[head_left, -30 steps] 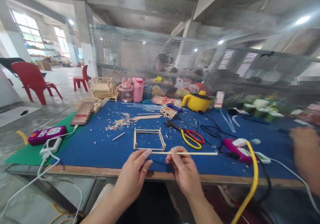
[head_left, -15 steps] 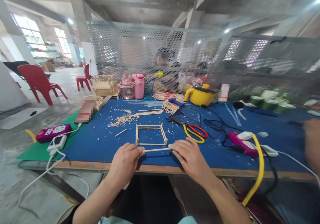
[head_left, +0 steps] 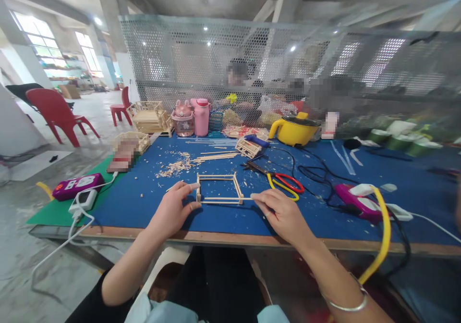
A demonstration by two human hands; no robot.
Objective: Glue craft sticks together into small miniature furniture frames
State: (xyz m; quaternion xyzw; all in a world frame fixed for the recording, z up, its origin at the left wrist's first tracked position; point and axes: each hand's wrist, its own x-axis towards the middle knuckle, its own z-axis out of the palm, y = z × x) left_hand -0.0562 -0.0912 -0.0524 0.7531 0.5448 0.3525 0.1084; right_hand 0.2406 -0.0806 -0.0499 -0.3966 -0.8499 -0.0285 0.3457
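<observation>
A small rectangular frame of wooden sticks with short corner posts lies on the blue table mat. At its left corner is my left hand, thumb and forefinger apart, the fingertips at or against the post. My right hand pinches the right end of a thin wooden stick. This stick runs across the near side of the frame and sticks out past the right corner post. Whether its left end touches the left post I cannot tell. Pale coverings show on some of my fingertips.
Scissors with red and yellow handles lie right of the frame. Behind are wood scraps, loose sticks, a blue-handled tool and a yellow pot. Purple power strips with cables lie at both sides.
The stick has moved forward from the table's near edge to the frame. My left hand has let go of its left end and moved to the frame's left corner; my right hand still holds it.
</observation>
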